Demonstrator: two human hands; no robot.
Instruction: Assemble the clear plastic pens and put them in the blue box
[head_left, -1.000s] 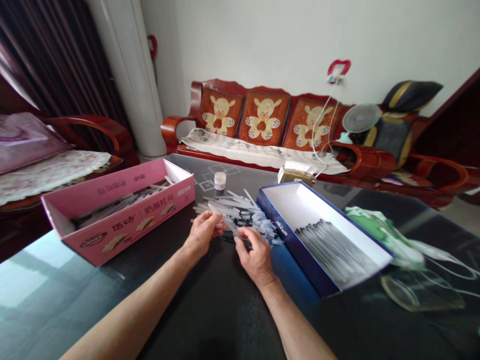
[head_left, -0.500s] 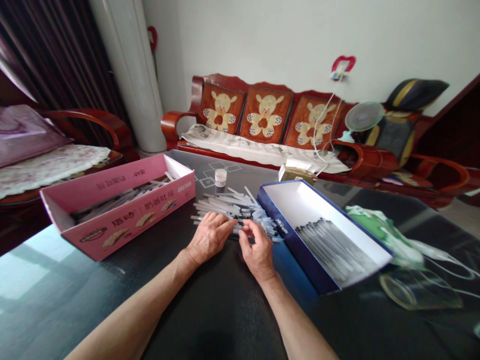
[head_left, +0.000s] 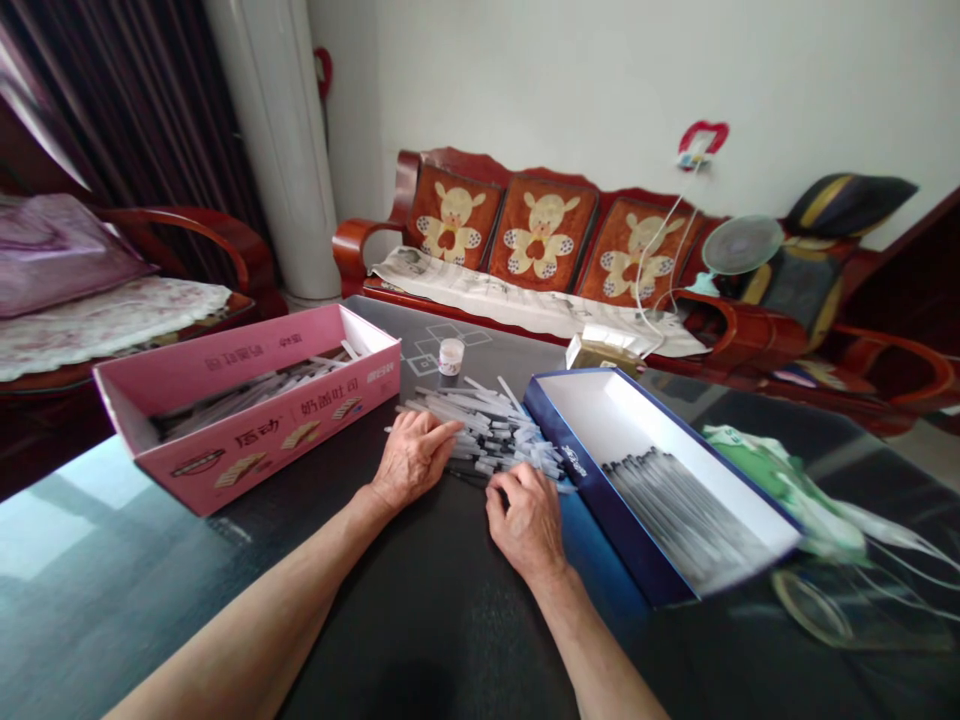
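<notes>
Hands (head_left: 412,462) parted; both near piled tubes (head_left: 484,405).

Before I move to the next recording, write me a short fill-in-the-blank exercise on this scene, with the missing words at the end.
1. From the person's seat, the pink box stands to the ____ of the pile of thin tubes.
2. The inner walls of the blue box are coloured ____.
3. Between the left hand and the right hand, the one nearer the blue box is the ____.
4. Along the sofa back, the number of patterned cushions is ____.

Missing words: left; white; right; three.
</notes>
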